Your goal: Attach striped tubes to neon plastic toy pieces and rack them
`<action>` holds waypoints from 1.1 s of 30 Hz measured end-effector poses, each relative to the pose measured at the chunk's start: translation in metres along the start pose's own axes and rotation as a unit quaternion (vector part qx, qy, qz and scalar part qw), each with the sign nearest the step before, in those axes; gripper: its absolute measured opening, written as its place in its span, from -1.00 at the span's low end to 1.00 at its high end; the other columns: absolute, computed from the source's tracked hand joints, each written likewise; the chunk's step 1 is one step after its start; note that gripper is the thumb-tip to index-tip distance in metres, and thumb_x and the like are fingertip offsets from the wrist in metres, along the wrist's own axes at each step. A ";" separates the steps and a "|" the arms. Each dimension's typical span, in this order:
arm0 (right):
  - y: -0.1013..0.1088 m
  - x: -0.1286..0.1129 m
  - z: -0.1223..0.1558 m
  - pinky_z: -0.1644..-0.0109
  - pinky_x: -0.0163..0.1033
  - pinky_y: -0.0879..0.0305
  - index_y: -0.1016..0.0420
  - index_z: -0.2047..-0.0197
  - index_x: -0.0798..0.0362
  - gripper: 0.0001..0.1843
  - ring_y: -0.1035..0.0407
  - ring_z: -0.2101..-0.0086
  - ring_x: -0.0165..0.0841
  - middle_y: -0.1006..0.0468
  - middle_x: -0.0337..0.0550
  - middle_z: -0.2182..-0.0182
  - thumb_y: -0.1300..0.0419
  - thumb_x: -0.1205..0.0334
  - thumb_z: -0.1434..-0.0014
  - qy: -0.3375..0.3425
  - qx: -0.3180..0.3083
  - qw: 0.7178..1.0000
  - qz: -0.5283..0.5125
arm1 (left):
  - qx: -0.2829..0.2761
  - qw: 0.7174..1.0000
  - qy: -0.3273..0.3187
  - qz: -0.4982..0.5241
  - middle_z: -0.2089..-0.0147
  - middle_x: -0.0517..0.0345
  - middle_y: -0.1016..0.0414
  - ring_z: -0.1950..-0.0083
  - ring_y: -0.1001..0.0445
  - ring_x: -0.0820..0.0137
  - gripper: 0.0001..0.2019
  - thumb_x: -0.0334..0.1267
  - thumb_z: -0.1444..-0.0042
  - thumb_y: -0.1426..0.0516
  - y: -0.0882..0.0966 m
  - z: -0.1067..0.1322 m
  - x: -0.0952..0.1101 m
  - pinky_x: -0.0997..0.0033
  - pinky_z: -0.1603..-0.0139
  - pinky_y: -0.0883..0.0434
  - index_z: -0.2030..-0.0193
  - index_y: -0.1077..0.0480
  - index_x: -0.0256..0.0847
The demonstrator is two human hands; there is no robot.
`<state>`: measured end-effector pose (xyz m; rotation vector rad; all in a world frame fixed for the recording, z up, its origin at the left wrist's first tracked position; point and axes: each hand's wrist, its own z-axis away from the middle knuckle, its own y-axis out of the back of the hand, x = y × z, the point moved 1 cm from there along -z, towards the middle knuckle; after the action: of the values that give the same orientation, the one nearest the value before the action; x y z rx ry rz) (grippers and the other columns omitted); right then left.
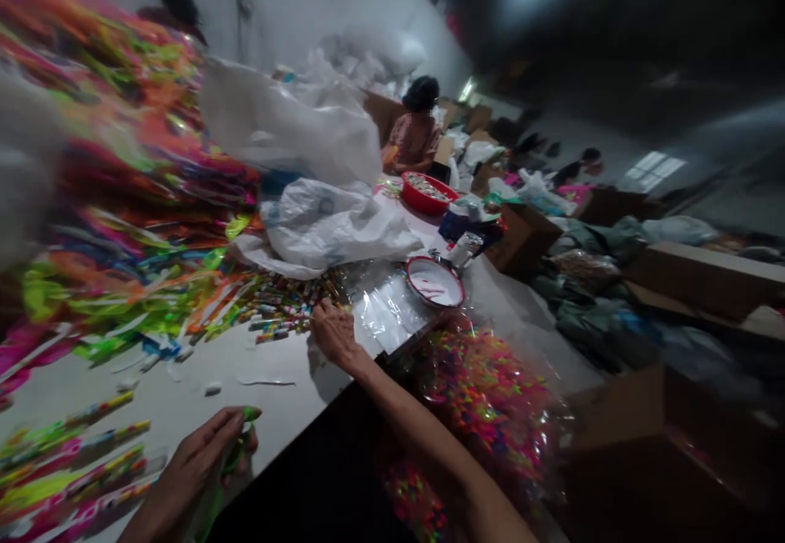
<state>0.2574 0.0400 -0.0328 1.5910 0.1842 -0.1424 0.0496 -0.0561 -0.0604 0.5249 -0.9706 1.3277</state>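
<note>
My left hand [212, 453] is closed around a translucent green plastic piece [231, 455], low over the near edge of the white table [270, 412]. Part of that piece shows above the thumb and part hangs below the palm. My right hand [334, 332] reaches forward with curled fingers at the edge of a heap of small printed tubes [285, 310]. Its fingertips are turned away, so what they grip is hidden. Rows of longer colourful printed sticks [91, 453] lie left of my left hand. A large pile of bright plastic pieces [141, 224] rises behind them.
Clear plastic bags [386, 306] lie right of my right hand, beside a white red-rimmed bowl [435, 281]. White sacking [331, 224] covers the back. A bag of bright small pieces [484, 396] stands below the table edge. Across from me a person [417, 138] sits near a red basin [428, 192].
</note>
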 end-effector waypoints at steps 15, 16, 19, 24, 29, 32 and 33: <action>-0.013 -0.050 0.054 0.54 -0.37 -0.28 -0.38 0.38 0.15 -0.65 -0.38 0.62 -0.44 -0.52 -0.21 0.61 -0.35 0.12 0.16 -0.089 -0.173 0.653 -0.731 | -0.101 0.990 -0.083 -0.061 0.43 0.20 -0.37 0.55 -0.27 0.54 -0.70 -0.06 -0.09 -0.04 -0.008 0.008 0.020 0.48 0.46 -0.15 0.22 -0.28 -0.29; -0.013 -0.051 0.054 0.55 -0.38 -0.28 -0.37 0.39 0.15 -0.65 -0.38 0.63 -0.44 -0.52 -0.21 0.61 -0.35 0.12 0.17 -0.090 -0.171 0.654 -0.732 | -0.099 0.990 -0.083 -0.058 0.43 0.20 -0.37 0.56 -0.26 0.54 -0.73 -0.09 -0.10 -0.03 -0.006 0.009 0.020 0.48 0.46 -0.15 0.24 -0.28 -0.29; -0.013 -0.053 0.053 0.57 -0.40 -0.27 -0.37 0.41 0.15 -0.65 -0.37 0.64 -0.45 -0.52 -0.20 0.61 -0.36 0.11 0.17 -0.090 -0.170 0.659 -0.727 | -0.093 0.991 -0.081 -0.052 0.44 0.21 -0.37 0.55 -0.26 0.54 -0.78 -0.13 -0.09 -0.03 -0.001 0.011 0.021 0.48 0.47 -0.14 0.28 -0.27 -0.27; -0.014 -0.057 0.053 0.62 -0.43 -0.21 -0.35 0.44 0.14 -0.64 -0.34 0.68 -0.48 -0.52 -0.20 0.61 -0.36 0.08 0.17 -0.095 -0.169 0.681 -0.706 | -0.092 0.991 -0.083 -0.058 0.46 0.22 -0.36 0.56 -0.24 0.53 -0.78 -0.13 -0.08 -0.03 0.002 0.013 0.023 0.47 0.46 -0.14 0.30 -0.27 -0.27; -0.014 -0.061 0.051 0.65 -0.41 -0.20 -0.34 0.48 0.14 -0.64 -0.31 0.72 -0.48 -0.51 -0.20 0.64 -0.36 0.06 0.19 -0.099 -0.164 0.693 -0.695 | -0.087 0.991 -0.081 -0.065 0.44 0.23 -0.36 0.54 -0.25 0.53 -0.79 -0.12 -0.09 -0.02 0.005 0.015 0.024 0.48 0.45 -0.16 0.30 -0.27 -0.25; -0.012 -0.065 0.051 0.67 -0.39 -0.22 -0.34 0.51 0.13 -0.63 -0.29 0.73 -0.47 -0.49 -0.21 0.66 -0.36 0.04 0.18 -0.083 -0.156 0.711 -0.680 | -0.082 0.990 -0.077 -0.085 0.47 0.22 -0.35 0.54 -0.25 0.51 -0.70 -0.02 -0.13 0.04 0.006 0.016 0.025 0.47 0.47 -0.15 0.33 -0.28 -0.24; -0.010 -0.066 0.051 0.67 -0.38 -0.22 -0.34 0.51 0.13 -0.63 -0.28 0.73 -0.47 -0.48 -0.22 0.67 -0.35 0.03 0.17 -0.075 -0.154 0.718 -0.674 | -0.079 0.989 -0.079 -0.094 0.49 0.23 -0.34 0.55 -0.25 0.51 -0.65 0.03 -0.14 0.06 0.007 0.016 0.025 0.47 0.47 -0.16 0.34 -0.28 -0.24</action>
<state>0.1917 -0.0131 -0.0310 0.8071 1.1667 -1.3013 0.0375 -0.0536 -0.0328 0.5918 -1.1177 1.0427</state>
